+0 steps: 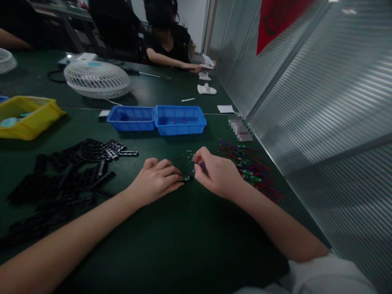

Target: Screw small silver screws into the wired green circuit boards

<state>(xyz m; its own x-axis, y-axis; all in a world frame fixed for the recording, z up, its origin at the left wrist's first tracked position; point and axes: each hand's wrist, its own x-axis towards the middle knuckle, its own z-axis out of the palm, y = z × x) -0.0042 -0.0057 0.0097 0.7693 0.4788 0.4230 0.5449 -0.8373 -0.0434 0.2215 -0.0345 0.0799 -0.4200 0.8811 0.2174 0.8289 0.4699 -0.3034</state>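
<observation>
In the head view, my left hand [158, 179] is low over the green table, its fingers closed on a small green circuit board [186, 179]. The board's end sticks out past the fingertips, and a thin wire shows below this hand. Just right of the board, my right hand [218, 171] is closed in a pinch. What lies between its fingers is too small to name; a bluish bit shows there. Tiny screw-like pieces [189, 156] are scattered beside its fingertips. Beyond the right hand lies a pile of green boards with red and blue wires [254, 176].
Black plastic parts [70, 171] are heaped at left. Two blue bins [180, 130] stand ahead, a yellow bin [36, 126] far left. Behind them are a white fan grille [96, 79] and a screwdriver [148, 74]. A co-worker handles white parts [208, 62]. A ribbed partition [321, 122] bounds the right.
</observation>
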